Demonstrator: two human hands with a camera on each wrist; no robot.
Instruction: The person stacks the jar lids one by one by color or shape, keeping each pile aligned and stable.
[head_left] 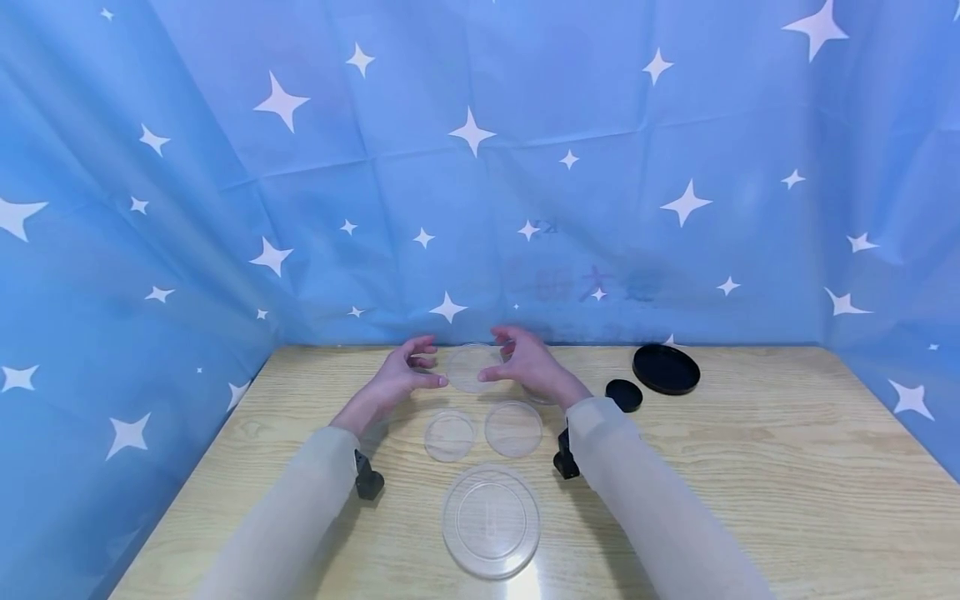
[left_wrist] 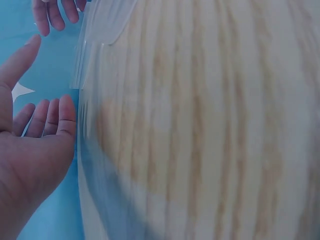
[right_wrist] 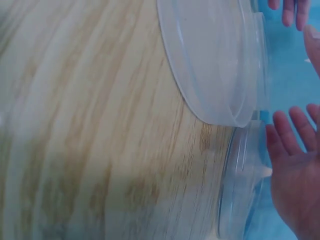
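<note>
Both hands hover at the far side of the table, fingers loosely spread, with nothing gripped. Between them lies a clear round dish (head_left: 474, 368). My left hand (head_left: 405, 373) is just left of it, apart from the rim. On its right is my right hand (head_left: 529, 364), whose thumb overlaps the dish's edge in the head view; whether it touches I cannot tell. In the right wrist view, a clear round dish (right_wrist: 205, 60) and another transparent piece (right_wrist: 240, 185) lie near the right palm (right_wrist: 295, 185). The left wrist view shows the left palm (left_wrist: 37, 160) beside clear plastic rims (left_wrist: 102, 30).
Nearer on the wooden table (head_left: 787, 483) lie two small clear discs, the left one (head_left: 449, 435) and the right one (head_left: 513, 429), and a large clear lid (head_left: 491, 522). A large black dish (head_left: 666, 370) and small black dish (head_left: 624, 396) sit right. A blue starry curtain (head_left: 465, 208) stands behind.
</note>
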